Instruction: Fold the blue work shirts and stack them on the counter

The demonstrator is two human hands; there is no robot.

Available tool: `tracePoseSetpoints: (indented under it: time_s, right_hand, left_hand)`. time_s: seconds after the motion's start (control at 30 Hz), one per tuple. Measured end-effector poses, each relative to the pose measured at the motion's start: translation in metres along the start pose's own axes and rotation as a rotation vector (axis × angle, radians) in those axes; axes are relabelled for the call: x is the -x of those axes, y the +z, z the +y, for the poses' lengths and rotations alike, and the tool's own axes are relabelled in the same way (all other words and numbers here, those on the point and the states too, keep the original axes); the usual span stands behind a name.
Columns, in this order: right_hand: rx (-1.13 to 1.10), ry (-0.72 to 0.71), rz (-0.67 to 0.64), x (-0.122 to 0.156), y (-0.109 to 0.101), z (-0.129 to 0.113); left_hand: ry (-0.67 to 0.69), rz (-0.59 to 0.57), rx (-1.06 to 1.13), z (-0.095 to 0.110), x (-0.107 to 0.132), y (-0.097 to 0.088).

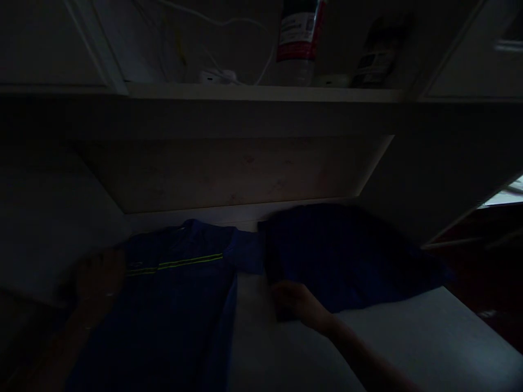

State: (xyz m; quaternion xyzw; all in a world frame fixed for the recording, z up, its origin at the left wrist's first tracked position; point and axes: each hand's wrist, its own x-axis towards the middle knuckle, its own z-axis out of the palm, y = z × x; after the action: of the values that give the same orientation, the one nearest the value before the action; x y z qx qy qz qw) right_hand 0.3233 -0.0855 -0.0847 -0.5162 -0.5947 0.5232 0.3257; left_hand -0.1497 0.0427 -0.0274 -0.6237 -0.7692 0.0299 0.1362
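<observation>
The scene is very dark. A blue shirt [175,294] with a thin yellow-green stripe lies spread on a white shelf surface [392,332]. My left hand [100,275] rests on the shirt's left shoulder area; its fingers are blurred and dim. My right hand [292,304] sits at the near edge of a second dark blue cloth [343,256] to the right, fingers curled at its hem as if gripping it. The two cloths meet near the middle at the back.
A wooden back panel [237,174] closes the compartment. Above it a shelf [261,91] carries a bottle with a red and white label [300,38], a white cable with plug [220,76] and a dark container [378,60]. White side walls stand left and right.
</observation>
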Motion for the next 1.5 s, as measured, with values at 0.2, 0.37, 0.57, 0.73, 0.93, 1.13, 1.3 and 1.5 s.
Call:
tracePoseSetpoints:
  time_s: [0.2, 0.37, 0.57, 0.73, 0.93, 1.13, 1.3, 1.5]
  right_hand:
    - [0.541, 0.096, 0.592, -0.056, -0.133, 0.026]
    - [1.044, 0.322, 0.578, -0.09, -0.199, 0.032]
    - [1.126, 0.299, 0.536, -0.092, -0.203, 0.032]
    - [1.143, 0.189, 0.58, -0.063, -0.205, 0.018]
    - [0.718, 0.018, 0.331, 0.06, -0.198, 0.025]
    - [0.127, 0.21, 0.067, 0.133, -0.207, 0.011]
    - [0.714, 0.158, 0.844, 0.073, -0.222, 0.027]
    - [0.873, 0.382, 0.53, 0.028, -0.22, 0.036]
  left_hand:
    - [0.304, -0.181, 0.578, 0.182, 0.075, 0.004]
    - [0.378, -0.392, 0.931, 0.319, 0.118, -0.018]
    - [0.331, -0.337, 0.836, 0.376, 0.118, -0.032]
    - [0.393, -0.136, 1.0, 0.364, 0.127, -0.052]
    - [0.759, -0.499, 1.359, 0.322, 0.168, -0.088]
    - [1.203, -1.255, 1.025, 0.297, 0.215, -0.084]
    - [0.442, -0.542, 1.209, 0.324, 0.235, -0.063]
    - [0.536, -0.503, 1.119, 0.334, 0.246, -0.06]
